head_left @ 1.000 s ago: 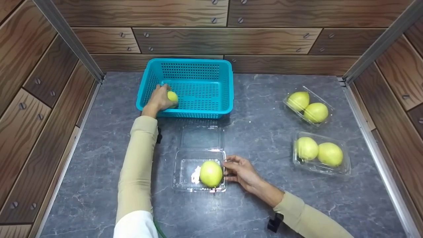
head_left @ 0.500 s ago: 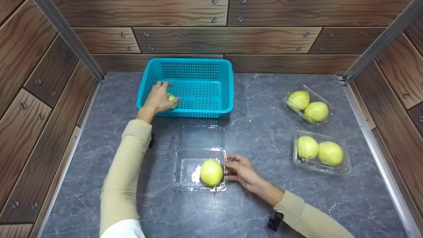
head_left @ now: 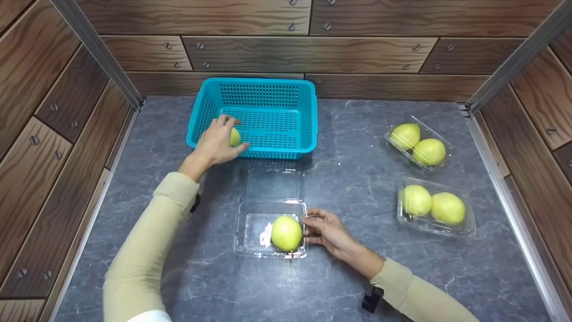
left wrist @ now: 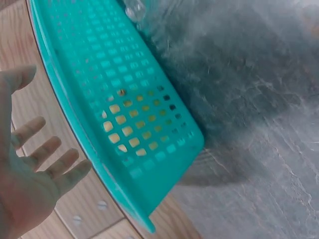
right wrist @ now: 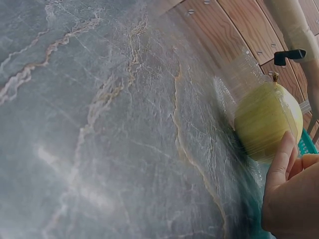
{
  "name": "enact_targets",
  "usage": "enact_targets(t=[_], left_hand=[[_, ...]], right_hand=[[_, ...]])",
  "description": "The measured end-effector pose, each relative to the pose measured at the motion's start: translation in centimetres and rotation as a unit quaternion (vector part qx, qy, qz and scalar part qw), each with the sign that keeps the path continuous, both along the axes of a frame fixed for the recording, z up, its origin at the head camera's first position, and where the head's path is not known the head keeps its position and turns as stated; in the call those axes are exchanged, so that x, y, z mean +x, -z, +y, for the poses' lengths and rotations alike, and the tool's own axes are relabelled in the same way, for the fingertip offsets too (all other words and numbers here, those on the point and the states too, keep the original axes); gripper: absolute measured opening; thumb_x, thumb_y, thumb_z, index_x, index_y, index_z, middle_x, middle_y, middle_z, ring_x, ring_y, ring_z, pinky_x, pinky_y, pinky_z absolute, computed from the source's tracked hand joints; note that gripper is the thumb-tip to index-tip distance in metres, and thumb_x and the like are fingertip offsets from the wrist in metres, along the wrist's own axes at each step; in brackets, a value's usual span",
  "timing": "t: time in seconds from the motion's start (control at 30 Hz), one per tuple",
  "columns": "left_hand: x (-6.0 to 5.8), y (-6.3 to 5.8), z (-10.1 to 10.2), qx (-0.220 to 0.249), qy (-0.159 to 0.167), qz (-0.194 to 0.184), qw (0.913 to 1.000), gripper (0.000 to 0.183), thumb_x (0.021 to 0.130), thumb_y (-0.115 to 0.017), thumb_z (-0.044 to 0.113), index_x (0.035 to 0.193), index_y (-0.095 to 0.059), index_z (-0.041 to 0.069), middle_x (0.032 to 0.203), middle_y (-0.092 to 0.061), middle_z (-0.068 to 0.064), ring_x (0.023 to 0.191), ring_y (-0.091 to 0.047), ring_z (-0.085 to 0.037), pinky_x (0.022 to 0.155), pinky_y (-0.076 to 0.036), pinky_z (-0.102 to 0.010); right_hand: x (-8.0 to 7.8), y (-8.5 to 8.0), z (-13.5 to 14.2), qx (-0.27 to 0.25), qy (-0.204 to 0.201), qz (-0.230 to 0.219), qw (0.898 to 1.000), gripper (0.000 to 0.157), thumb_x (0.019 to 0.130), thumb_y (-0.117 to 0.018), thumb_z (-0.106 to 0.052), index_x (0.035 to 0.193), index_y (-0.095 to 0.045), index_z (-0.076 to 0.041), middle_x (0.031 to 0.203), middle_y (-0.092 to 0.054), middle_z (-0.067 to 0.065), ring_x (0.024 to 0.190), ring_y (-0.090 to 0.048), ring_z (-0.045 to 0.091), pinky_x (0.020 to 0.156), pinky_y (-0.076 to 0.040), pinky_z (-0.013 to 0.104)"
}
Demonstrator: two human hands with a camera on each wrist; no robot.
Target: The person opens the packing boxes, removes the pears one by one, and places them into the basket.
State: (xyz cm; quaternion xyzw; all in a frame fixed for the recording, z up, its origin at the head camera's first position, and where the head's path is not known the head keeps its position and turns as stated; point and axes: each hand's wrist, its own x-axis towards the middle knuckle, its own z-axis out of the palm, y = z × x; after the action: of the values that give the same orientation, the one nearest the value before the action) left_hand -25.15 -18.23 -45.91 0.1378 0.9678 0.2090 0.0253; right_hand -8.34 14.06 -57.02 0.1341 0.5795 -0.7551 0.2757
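My left hand [head_left: 216, 142] reaches over the near left part of the turquoise basket [head_left: 308, 120], thumb and fingers spread apart. Just beyond it in the head view, a round yellow-green fruit [head_left: 235, 137] shows partly behind the hand. In the left wrist view the hand [left wrist: 37, 174] is outside the fruit, which shows through the basket's holes. My right hand [head_left: 328, 235] touches the right wall of an open clear plastic clamshell box [head_left: 250, 250] with its fingertips. Another yellow-green fruit [head_left: 286, 233] sits in the right half of that box; the right wrist view shows its short stem.
Two closed clear boxes, each with two similar fruits, stand at the right: a tilted far box [head_left: 422, 127] and a nearer box [head_left: 435, 229]. The clamshell's lid [head_left: 273, 184] lies open towards the basket. Wood-patterned walls [head_left: 308, 53] enclose the grey marbled table [head_left: 353, 179].
My left hand has spread its fingers at the fruit in the basket and shifted slightly nearer, while the left forearm has swung out to the left. The right hand has stayed at the clamshell box.
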Motion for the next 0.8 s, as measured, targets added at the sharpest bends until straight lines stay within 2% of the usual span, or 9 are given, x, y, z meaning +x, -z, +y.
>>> enact_targets(t=[0.27, 0.53, 0.67, 0.8], left_hand=[[3.1, -0.1, 1.5, -0.034, 0.074, 0.039, 0.9959, 0.072, 0.096, -0.068, 0.056, 0.15, -0.053, 0.011, 0.157, -0.047, -0.017, 0.143, -0.049, -0.04, 0.113, -0.052, -0.06], [6.0, -0.1, 2.9, -0.073, 0.131, 0.093, 0.9843, 0.07, 0.094, -0.067, 0.059, 0.146, -0.057, 0.013, 0.155, -0.051, -0.015, 0.136, -0.057, -0.04, 0.096, -0.063, -0.055], [7.4, 0.0, 3.4, -0.079, 0.157, 0.099, 0.9795, 0.071, 0.093, -0.07, 0.058, 0.146, -0.057, 0.013, 0.156, -0.052, -0.016, 0.137, -0.056, -0.04, 0.099, -0.062, -0.055], [8.7, 0.0, 4.0, -0.077, 0.198, 0.103, 0.9718, 0.071, 0.092, -0.073, 0.055, 0.144, -0.057, 0.01, 0.155, -0.053, -0.019, 0.137, -0.056, -0.039, 0.106, -0.059, -0.055]], right_hand=[[-0.1, -0.1, 0.0, 0.0, -0.001, -0.002, 1.0, 0.025, 0.096, -0.072, -0.008, 0.118, -0.06, -0.007, 0.094, -0.068, 0.0, 0.078, -0.066, 0.014, 0.07, -0.065, 0.028], [-0.1, 0.1, 0.0, 0.008, 0.004, -0.002, 1.0, 0.028, 0.096, -0.072, -0.008, 0.121, -0.06, -0.004, 0.096, -0.067, 0.0, 0.078, -0.065, 0.014, 0.069, -0.065, 0.027], [-0.1, 0.1, 0.0, 0.007, 0.001, -0.002, 1.0, 0.029, 0.096, -0.072, -0.007, 0.122, -0.059, -0.004, 0.095, -0.067, 0.0, 0.077, -0.065, 0.013, 0.069, -0.065, 0.027], [-0.1, 0.1, 0.0, 0.001, -0.002, 0.003, 1.0, 0.024, 0.097, -0.071, -0.007, 0.118, -0.06, -0.006, 0.092, -0.066, -0.001, 0.076, -0.065, 0.012, 0.068, -0.065, 0.026]])
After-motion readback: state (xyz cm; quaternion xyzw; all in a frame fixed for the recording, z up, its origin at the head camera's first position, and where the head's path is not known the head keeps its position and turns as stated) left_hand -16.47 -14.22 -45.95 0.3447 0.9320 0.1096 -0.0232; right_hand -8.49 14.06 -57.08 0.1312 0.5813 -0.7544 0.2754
